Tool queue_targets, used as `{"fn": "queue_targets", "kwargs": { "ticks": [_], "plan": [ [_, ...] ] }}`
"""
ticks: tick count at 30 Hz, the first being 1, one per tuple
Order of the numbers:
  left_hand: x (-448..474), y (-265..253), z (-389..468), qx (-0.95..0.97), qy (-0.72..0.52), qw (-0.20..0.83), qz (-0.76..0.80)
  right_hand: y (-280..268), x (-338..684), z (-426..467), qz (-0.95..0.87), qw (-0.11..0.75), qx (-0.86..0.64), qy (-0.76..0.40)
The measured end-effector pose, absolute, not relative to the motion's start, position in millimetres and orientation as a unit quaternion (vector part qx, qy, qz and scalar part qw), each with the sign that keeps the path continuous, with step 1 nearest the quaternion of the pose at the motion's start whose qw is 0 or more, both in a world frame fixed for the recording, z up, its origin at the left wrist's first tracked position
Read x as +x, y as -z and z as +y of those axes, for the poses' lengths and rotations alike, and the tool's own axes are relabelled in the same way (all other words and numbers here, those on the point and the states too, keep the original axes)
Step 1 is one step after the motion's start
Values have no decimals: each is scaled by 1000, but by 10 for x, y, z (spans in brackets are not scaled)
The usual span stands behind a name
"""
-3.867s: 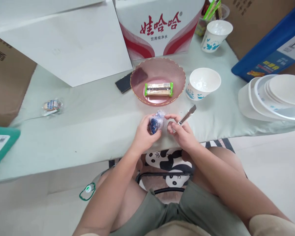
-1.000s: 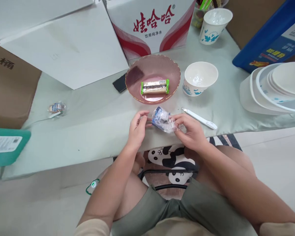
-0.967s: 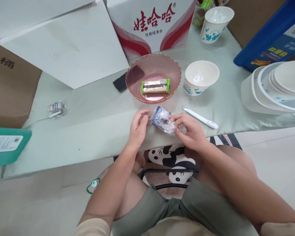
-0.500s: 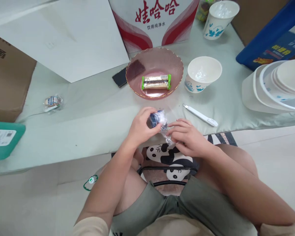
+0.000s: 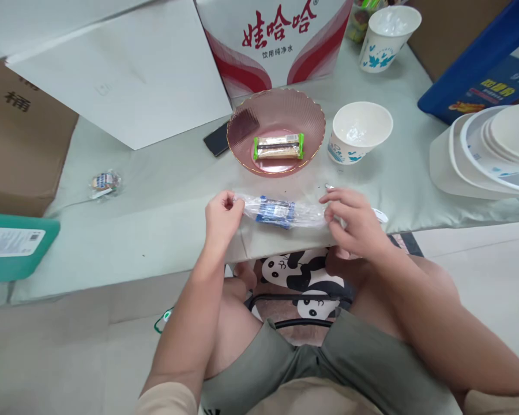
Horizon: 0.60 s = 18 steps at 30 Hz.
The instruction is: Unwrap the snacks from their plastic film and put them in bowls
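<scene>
A blue wrapped snack packet [image 5: 275, 212] lies inside a clear plastic bag [image 5: 307, 213] stretched between my hands at the table's front edge. My left hand [image 5: 225, 214] pinches the bag's left end between thumb and fingers. At the opposite end, my right hand [image 5: 350, 219] grips the plastic with curled fingers. Just beyond the bag stands a pink ribbed bowl [image 5: 242, 147] with a gold rim, and green-ended wrapped snack bars [image 5: 279, 147] lie in it. A white utility knife [image 5: 379, 215] is mostly hidden behind my right hand.
Paper cups [image 5: 358, 129] stand right of the bowl, one farther back. White tubs [image 5: 452, 158] holding stacked cups and a blue container [image 5: 480, 75] are at the right. A wrapped snack [image 5: 105, 183] and a green container [image 5: 17, 245] lie left. Boxes [image 5: 121, 69] line the back; a black phone-like object [image 5: 216, 138] lies beside the bowl.
My hands have moved apart, drawing the crumpled plastic out into a long strip with the blue packet in its middle. My right hand now covers most of the utility knife.
</scene>
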State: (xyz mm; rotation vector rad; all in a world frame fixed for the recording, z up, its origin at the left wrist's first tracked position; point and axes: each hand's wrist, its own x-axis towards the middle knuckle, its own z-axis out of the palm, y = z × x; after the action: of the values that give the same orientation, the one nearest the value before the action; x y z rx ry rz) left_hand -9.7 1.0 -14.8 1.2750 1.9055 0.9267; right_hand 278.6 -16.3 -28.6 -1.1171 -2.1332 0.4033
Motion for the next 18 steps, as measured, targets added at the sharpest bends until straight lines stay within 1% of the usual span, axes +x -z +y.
{"fn": "queue_targets", "kwargs": {
  "ticks": [2,4,7,8,10,12,13,15,18],
  "plan": [
    [-207,143,17,482,-310,316,756,288,2874,-135,-790,353,-486,-121],
    [-259,113,-8,514,-320,290,741,253,2901,-144,-753,375,-532,-92],
    [-229,51,-79,642,-346,277,625,173,2777,-201,-738,417,-524,-83],
    [-202,36,-100,686,-331,283,583,156,2700,-216,-755,408,-506,-87],
    [-147,22,-125,733,-293,293,539,153,2538,-222,-796,358,-479,-91],
    [-108,20,-132,735,-287,285,543,173,2412,-203,-819,306,-479,-79],
    [-97,18,-133,734,-295,275,547,182,2375,-191,-821,295,-484,-70],
    [-90,4,-145,741,-311,245,542,179,2349,-180,-815,306,-489,-51],
    [-97,-35,-200,761,-316,203,528,123,2378,-214,-792,347,-501,-24]
  ]
}}
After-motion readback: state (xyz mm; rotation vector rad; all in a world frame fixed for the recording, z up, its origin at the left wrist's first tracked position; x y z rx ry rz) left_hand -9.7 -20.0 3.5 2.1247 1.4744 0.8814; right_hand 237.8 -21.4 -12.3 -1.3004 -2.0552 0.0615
